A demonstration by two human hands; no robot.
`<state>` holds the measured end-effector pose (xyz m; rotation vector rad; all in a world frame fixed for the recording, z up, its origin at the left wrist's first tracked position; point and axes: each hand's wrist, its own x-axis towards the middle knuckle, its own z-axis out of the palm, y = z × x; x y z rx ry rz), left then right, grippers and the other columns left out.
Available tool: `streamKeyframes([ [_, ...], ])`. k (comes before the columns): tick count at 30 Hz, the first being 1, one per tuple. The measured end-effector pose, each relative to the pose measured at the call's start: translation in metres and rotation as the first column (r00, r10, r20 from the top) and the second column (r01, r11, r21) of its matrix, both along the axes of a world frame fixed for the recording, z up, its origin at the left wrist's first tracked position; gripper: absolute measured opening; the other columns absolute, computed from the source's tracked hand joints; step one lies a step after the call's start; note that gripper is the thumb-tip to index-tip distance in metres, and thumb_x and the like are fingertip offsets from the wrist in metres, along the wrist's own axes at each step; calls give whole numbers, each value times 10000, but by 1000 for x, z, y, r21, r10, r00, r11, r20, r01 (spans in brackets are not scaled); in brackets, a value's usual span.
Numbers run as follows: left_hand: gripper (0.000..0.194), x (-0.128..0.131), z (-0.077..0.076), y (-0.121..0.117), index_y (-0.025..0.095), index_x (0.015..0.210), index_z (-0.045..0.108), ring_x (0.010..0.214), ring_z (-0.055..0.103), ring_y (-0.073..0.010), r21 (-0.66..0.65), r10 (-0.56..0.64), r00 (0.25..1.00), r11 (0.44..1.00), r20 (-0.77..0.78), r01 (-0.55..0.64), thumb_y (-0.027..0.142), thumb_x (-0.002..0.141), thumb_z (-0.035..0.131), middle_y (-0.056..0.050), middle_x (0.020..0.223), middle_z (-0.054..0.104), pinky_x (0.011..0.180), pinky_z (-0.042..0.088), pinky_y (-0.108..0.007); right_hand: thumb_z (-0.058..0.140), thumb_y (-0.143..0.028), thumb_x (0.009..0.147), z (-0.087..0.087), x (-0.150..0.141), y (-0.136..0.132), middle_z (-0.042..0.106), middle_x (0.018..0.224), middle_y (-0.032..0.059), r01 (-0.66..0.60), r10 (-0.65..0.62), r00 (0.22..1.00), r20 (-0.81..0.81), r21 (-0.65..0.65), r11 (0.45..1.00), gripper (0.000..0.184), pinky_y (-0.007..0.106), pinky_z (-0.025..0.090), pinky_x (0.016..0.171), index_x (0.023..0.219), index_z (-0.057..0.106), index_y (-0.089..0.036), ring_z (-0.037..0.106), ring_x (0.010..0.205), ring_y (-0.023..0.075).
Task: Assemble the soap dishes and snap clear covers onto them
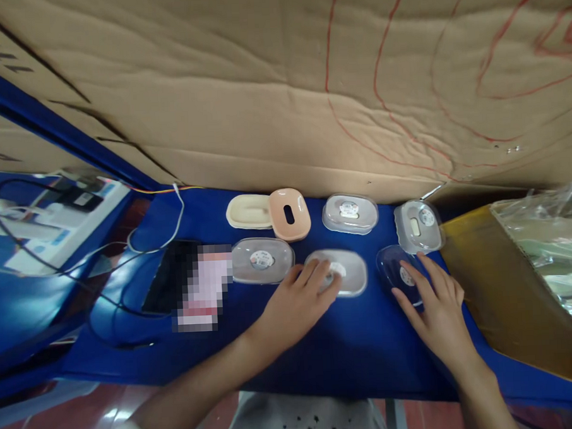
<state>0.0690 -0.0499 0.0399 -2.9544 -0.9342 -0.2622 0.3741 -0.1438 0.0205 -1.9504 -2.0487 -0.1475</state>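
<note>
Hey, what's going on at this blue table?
A person has both hands over the table. The left hand is over a pale oval container; the right hand is spread over a clear plastic cover with a round label. Behind them, a peach dish overlaps a cream one, with two translucent containers to their right.

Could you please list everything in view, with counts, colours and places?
Labelled pieces: five, clear or whitish, two behind, three in front
Plain dish: one, cream, back left
Slotted dish: one, peach, overlapping the plain dish
Flat object: one, black, left, partly hidden by pixelation
Cables: several, black and white, left
Adapter: one, black, far left
Table: one, blue, underneath
Cardboard sheet: one, brown, red lines, behind
Box: one, brown, right
Floor: one, reddish, below
Garment: one, pale, dark stars, bottom
Left hand: one, bare, at front middle piece
Right hand: one, bare, at front right piece
</note>
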Motion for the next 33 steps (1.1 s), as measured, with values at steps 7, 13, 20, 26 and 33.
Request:
streamKeyframes([
  [7, 445, -28, 10, 26, 215, 1534, 611, 1435, 614, -373, 85, 187, 976, 977, 112, -197, 398, 1129, 596, -188, 1587, 616, 1204, 482, -602, 546, -482, 1122, -21, 4, -11, 530, 1661, 198, 15, -14, 1000, -27, 17, 1000, 497, 573, 426, 1144, 1562, 550, -253, 563, 1466, 411],
  [13, 521, -91, -7, -8, 188, 1529, 633, 1459, 575, -457, 31, 301, 953, 953, 27, -301, 400, 1059, 700, -222, 1593, 604, 1181, 448, -662, 549, -465, 1120, -31, 12, -6, 645, 1545, 165, -40, 40, 997, -72, -3, 999, 454, 537, 471, 1107, 1518, 595, -250, 617, 1407, 388],
  [20, 434, -33, -8, -66, 345, 1544, 635, 1439, 582, -311, -13, 15, 999, 1000, -28, -16, 384, 1112, 615, -57, 1623, 610, 1160, 464, -540, 540, -484, 1125, -30, 18, -19, 638, 1557, 155, -47, 46, 996, -82, -20, 999, 454, 547, 475, 1106, 1526, 579, -272, 619, 1415, 381],
  [26, 447, 42, -13, -52, 318, 1594, 598, 1427, 609, -272, 104, -158, 987, 982, -11, 159, 301, 1157, 502, -69, 1613, 618, 1151, 520, -501, 518, -506, 1130, -34, 32, -48, 628, 1569, 156, 47, -48, 996, -81, -14, 999, 464, 550, 477, 1106, 1534, 578, -284, 618, 1417, 376],
  [33, 476, 66, 1, -47, 344, 1598, 591, 1452, 626, -240, 70, -132, 991, 989, 1, 131, 427, 1149, 455, -69, 1685, 557, 1122, 574, -428, 554, -475, 1116, -35, 30, -60, 614, 1582, 168, 129, -125, 988, -86, 40, 991, 459, 584, 468, 1118, 1522, 596, -265, 613, 1410, 394],
])
